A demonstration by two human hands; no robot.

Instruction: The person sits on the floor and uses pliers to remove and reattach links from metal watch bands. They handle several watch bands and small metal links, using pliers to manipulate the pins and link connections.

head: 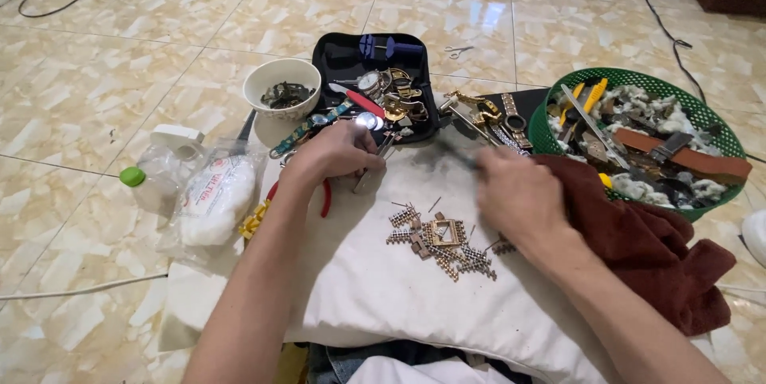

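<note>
My left hand [333, 152] is curled on a small metal watch part [372, 170] at the far edge of a white cushion [375, 288]. Blurred with motion, my right hand [515, 192] grips a thin dark tool [456, 152] whose tip points toward the left hand. Between my forearms a heap of loose metal watch-band links and pins [439, 240] lies on the cushion. A round watch case [368, 120] sits just beyond my left hand.
A black tray [335, 53] of watches and tools, a white bowl [282, 89] and a green basket [638, 81] of tools stand behind. A dark red cloth [646, 248] lies at right. Plastic bags and a bottle [191, 184] sit at left, red-handled pliers [325, 196] beside them.
</note>
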